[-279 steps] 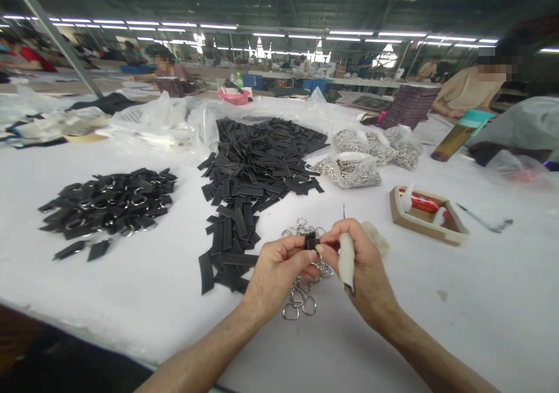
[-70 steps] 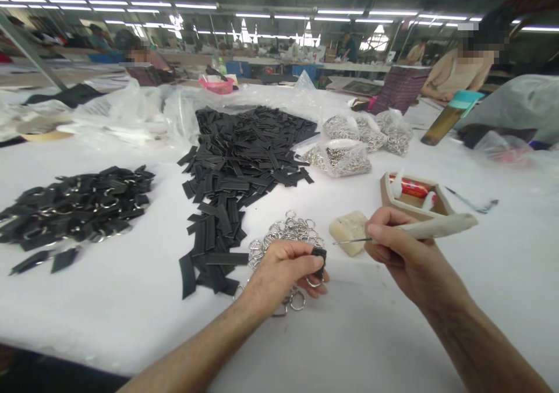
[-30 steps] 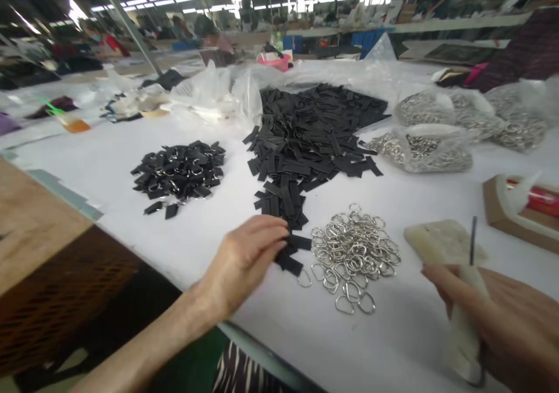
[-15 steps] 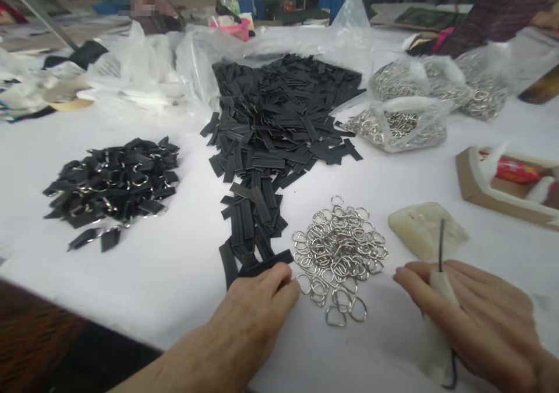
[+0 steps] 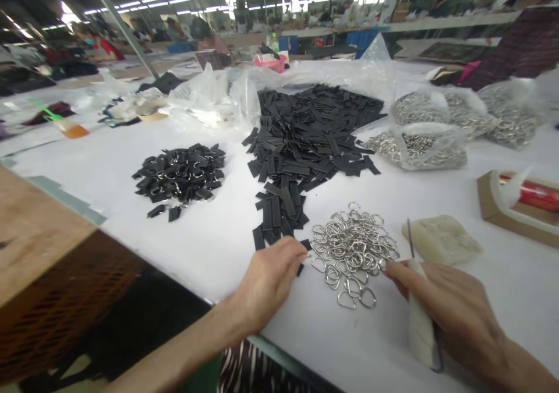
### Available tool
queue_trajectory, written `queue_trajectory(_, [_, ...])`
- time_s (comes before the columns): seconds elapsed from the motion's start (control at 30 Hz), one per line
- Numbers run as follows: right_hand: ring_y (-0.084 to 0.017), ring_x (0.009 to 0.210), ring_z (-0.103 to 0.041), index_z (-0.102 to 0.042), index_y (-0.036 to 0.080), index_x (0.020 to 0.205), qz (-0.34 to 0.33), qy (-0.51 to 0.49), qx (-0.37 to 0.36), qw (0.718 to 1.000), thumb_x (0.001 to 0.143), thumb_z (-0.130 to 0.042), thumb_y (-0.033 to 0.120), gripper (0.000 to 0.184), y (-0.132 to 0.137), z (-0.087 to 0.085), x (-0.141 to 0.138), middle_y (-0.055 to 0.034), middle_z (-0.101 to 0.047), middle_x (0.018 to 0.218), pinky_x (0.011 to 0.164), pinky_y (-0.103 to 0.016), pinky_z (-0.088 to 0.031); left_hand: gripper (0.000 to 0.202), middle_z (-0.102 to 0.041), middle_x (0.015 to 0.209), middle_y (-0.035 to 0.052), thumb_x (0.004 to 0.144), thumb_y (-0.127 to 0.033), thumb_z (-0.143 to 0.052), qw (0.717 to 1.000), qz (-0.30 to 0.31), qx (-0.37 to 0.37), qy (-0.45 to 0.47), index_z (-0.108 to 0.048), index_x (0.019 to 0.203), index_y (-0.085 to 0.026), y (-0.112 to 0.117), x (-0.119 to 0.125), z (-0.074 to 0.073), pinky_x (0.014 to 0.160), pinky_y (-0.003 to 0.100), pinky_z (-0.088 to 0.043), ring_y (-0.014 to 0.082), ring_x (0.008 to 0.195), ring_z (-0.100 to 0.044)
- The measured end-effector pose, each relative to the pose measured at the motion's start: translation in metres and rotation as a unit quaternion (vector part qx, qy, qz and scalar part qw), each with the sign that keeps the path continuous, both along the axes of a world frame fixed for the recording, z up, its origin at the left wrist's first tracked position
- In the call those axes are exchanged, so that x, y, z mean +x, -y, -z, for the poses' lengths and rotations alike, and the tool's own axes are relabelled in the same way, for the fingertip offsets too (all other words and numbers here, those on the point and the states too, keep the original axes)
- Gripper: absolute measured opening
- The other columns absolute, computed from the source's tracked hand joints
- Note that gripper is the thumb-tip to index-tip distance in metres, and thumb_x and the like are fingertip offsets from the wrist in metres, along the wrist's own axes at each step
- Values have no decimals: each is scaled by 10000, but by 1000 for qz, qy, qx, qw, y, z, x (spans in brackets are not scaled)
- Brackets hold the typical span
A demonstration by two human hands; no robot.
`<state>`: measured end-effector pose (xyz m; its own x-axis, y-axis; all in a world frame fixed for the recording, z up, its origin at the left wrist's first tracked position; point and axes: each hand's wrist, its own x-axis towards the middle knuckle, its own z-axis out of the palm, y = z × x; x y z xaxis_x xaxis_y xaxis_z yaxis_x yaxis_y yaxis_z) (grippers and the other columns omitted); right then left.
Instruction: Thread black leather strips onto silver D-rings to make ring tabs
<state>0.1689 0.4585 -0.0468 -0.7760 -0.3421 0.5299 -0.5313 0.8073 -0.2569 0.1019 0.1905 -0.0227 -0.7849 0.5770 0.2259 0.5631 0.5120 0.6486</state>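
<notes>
My left hand (image 5: 273, 279) is closed in a pinch on a black fabric strip (image 5: 305, 245), mostly hidden by the fingers. It is at the near end of a big heap of similar black strips (image 5: 314, 125). In my right hand (image 5: 454, 305) lies a thin dark rod tool with a whitish wrapped handle (image 5: 420, 329), its tip pointing up. The right thumb and fingertips touch the edge of a pile of metal D-rings (image 5: 353, 244); whether they grip a ring is unclear. At left sits a pile of black strips looped through rings (image 5: 181, 174).
A yellowish wax-like block (image 5: 441, 239) lies behind my right hand. Clear bags of rings (image 5: 419, 145) and a cardboard box (image 5: 502, 206) are to the right. Plastic bags (image 5: 205, 99) lie at the back. A wooden surface (image 5: 39, 224) adjoins the table's left edge.
The view has tilted up and turned left, showing more of the room. My left hand has lifted a strip from the heap's near end. My right hand has reached left to the rings.
</notes>
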Motion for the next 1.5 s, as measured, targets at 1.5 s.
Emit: queue_trajectory(1.5, [-105, 542, -382, -507, 189, 754, -67, 183, -232, 953, 898, -464, 303, 189, 46, -49, -24, 31, -434, 608, 485, -243, -300, 217, -547, 1023, 78, 781, -11, -423, 962, 5, -247, -117, -539, 857, -179, -9, 1, 4, 794, 339, -461, 205, 931, -501])
